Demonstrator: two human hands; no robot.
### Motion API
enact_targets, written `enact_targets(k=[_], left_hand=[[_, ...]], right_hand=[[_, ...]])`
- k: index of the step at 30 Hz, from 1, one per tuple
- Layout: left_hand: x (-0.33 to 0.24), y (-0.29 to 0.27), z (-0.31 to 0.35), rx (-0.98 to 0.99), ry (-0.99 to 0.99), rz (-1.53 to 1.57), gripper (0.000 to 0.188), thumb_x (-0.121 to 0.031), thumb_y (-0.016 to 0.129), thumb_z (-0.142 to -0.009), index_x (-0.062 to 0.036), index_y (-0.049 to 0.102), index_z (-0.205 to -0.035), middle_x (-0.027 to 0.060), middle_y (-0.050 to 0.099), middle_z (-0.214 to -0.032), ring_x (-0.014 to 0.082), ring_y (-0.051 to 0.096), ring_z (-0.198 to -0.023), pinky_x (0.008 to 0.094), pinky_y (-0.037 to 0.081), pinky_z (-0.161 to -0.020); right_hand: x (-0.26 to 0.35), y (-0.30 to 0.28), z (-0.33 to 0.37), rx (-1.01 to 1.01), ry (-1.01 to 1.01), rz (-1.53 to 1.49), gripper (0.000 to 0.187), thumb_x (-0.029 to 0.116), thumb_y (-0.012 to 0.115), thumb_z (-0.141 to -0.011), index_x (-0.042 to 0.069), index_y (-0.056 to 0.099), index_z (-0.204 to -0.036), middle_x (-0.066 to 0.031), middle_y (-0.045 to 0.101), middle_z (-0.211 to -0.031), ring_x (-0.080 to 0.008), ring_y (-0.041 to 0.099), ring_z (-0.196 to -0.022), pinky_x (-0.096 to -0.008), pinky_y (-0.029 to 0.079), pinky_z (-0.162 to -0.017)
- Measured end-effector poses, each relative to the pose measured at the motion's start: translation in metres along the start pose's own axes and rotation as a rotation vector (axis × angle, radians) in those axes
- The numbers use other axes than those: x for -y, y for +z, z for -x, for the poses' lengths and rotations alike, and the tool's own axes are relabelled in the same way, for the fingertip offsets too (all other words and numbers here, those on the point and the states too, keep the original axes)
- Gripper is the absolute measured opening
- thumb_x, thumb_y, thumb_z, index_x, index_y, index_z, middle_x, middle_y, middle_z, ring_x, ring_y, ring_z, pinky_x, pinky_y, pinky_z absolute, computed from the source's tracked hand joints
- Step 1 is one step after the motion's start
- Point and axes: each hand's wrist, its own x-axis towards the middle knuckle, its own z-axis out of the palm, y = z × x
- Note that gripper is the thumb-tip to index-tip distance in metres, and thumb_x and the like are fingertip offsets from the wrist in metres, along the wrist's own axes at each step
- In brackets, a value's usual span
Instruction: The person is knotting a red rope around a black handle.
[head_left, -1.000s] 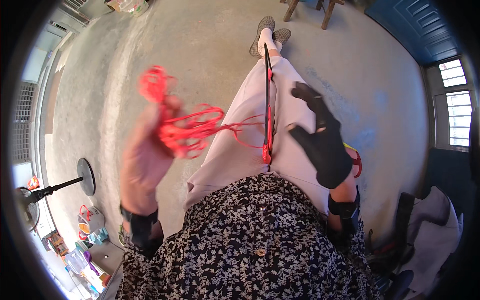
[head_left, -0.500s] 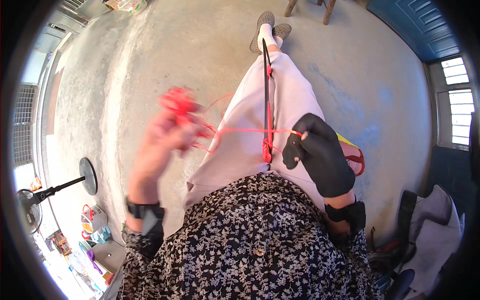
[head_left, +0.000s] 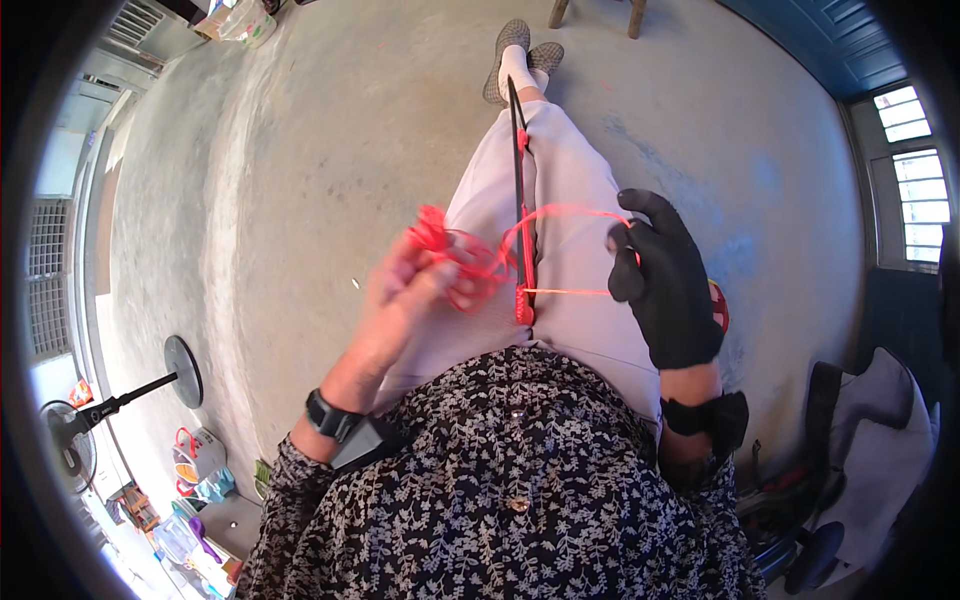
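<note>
My bare left hand (head_left: pixel 393 300) is closed on a loose bundle of red cord (head_left: pixel 432 232), its loops hanging past the fingers. My right hand (head_left: pixel 672 295), in a black glove with bare fingertips, is closed on the cord's other part. One slack strand arches between the hands, and a tighter strand runs from the right hand to the red-wrapped near end (head_left: pixel 524 306) of a long, thin black strip (head_left: pixel 517 165). This strip lies along my legs, with a red stretch along its side and its far end at my ankles. What it is exactly, I cannot make out.
A standing fan (head_left: pixel 65 445) and a round black base (head_left: pixel 183 371) are at the left. Grey padded seating (head_left: pixel 875 450) stands at the lower right. Wooden stool legs (head_left: pixel 635 18) show at the top, beside a blue door (head_left: pixel 820 45). A red-edged item (head_left: pixel 718 308) lies by my right leg.
My left hand has moved right and closer to my lap with the cord bundle. My right hand has shifted slightly right. The strand between the hands has gone from taut to slack.
</note>
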Motion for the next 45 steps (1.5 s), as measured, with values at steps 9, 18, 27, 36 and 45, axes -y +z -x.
enact_targets(k=[9,18,27,36,45], left_hand=[[0.006,0.007,-0.015,0.059,0.495,-1.275,0.023,-0.001,0.066,-0.071,-0.0025,0.066,-0.094,0.0151,0.065,-0.084,0.0271,0.065,-0.074,0.0331,0.053,-0.068],[-0.002,-0.008,-0.022,0.093,0.25,-0.386,0.047,-0.018,0.067,-0.087,-0.0029,0.051,-0.129,0.0104,0.064,-0.105,0.0202,0.065,-0.081,0.0313,0.054,-0.075],[-0.015,0.043,0.0,0.56,-0.308,0.464,0.083,-0.056,0.05,-0.091,-0.0033,0.021,-0.148,0.0282,0.051,-0.129,0.0357,0.059,-0.111,0.0381,0.055,-0.081],[-0.002,-0.003,0.017,0.238,-0.386,0.884,0.06,-0.048,0.049,-0.094,0.0017,0.047,-0.128,0.0109,0.059,-0.091,0.0245,0.059,-0.085,0.0335,0.049,-0.071],[0.01,-0.023,0.056,0.116,-0.375,-0.02,0.029,-0.025,0.058,-0.095,0.0011,0.063,-0.107,-0.0032,0.043,-0.056,0.0087,0.037,-0.046,0.022,0.032,-0.043]], right_hand=[[-0.056,0.02,-0.001,0.275,-0.305,1.147,0.017,0.011,0.063,-0.081,0.006,0.064,-0.097,-0.009,0.063,-0.097,-0.0214,0.062,-0.074,-0.0329,0.049,-0.067],[-0.014,-0.015,-0.003,0.166,-0.444,0.588,0.011,0.014,0.065,-0.083,0.005,0.066,-0.089,-0.0096,0.063,-0.116,-0.0216,0.061,-0.099,-0.034,0.049,-0.084],[0.039,-0.04,0.037,0.306,-0.224,-0.64,0.017,0.019,0.062,-0.089,0.004,0.064,-0.098,-0.0082,0.063,-0.106,-0.0189,0.062,-0.086,-0.034,0.05,-0.077],[-0.028,-0.037,0.027,0.027,0.255,-0.305,0.027,0.022,0.058,-0.094,0.003,0.059,-0.113,-0.0029,0.059,-0.091,-0.0124,0.058,-0.071,-0.0306,0.05,-0.068],[-0.065,0.038,0.009,0.323,0.195,0.828,0.029,0.025,0.073,-0.08,0.004,0.062,-0.097,-0.0108,0.065,-0.084,-0.0215,0.062,-0.074,-0.0364,0.05,-0.069]])
